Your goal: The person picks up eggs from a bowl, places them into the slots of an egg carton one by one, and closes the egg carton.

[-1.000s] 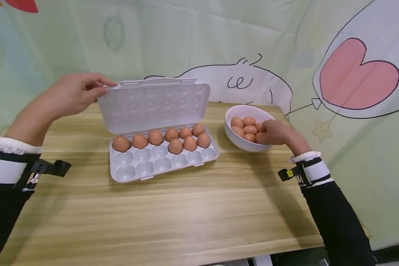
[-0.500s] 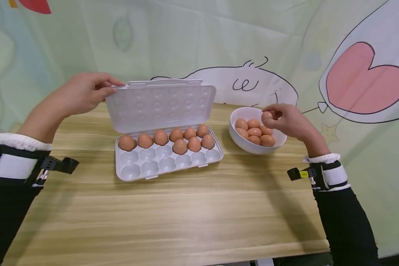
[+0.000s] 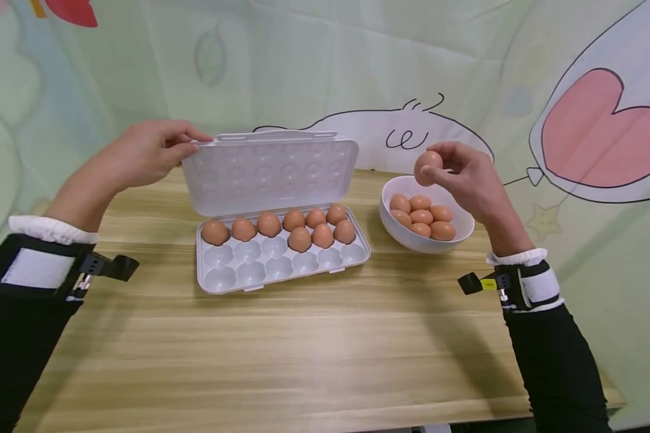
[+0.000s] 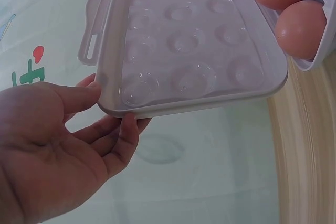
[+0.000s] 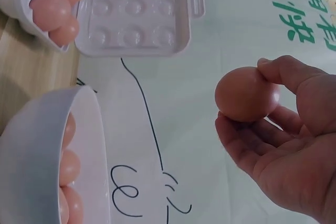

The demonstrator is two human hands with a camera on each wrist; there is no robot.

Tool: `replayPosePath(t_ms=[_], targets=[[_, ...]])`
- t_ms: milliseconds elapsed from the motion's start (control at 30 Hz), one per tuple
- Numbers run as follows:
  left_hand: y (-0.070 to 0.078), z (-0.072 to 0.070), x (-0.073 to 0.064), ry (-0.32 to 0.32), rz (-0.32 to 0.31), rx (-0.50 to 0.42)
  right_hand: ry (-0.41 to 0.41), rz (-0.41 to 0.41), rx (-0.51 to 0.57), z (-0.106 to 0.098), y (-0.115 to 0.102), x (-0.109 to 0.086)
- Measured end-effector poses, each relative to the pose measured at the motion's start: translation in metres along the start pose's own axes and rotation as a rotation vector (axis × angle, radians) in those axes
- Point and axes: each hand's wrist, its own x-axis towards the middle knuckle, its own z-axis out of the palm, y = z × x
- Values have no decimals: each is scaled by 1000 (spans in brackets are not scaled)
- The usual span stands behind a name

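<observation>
While my right hand [image 3: 470,180] pinches a brown egg [image 3: 429,165] between thumb and fingertips, my left hand [image 3: 151,153] grips the upper left corner of the raised lid [image 3: 273,174], though how far its fingers reach behind there I can't quite see. Near the brown egg, and below it, the white bowl [image 3: 411,238] cradles seven eggs [image 3: 421,217] in view. To the bowl's left, on the wooden table [image 3: 303,349], lies the egg tray [image 3: 277,267] with nine eggs [image 3: 269,224] seated: six along the back row, three in the right half of the middle row.
</observation>
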Motion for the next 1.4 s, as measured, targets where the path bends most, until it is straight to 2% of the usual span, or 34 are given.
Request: replayPosePath(t_ms=[267, 533, 700, 867, 1100, 1400], targets=[[1, -1, 1, -5, -17, 8, -11, -69, 71, 17, -19, 1], [2, -2, 1, -10, -25, 2, -85, -47, 92, 46, -27, 5], [3, -2, 0, -12, -30, -7, -123, -60, 133, 63, -47, 3], [4, -2, 0, -8, -19, 1, -159, -108, 193, 78, -65, -2], [7, 0, 0, 0, -6, 0, -181, -175, 224, 108, -41, 15], [8, 1, -1, -1, -13, -19, -254, -206, 243, 132, -46, 13]])
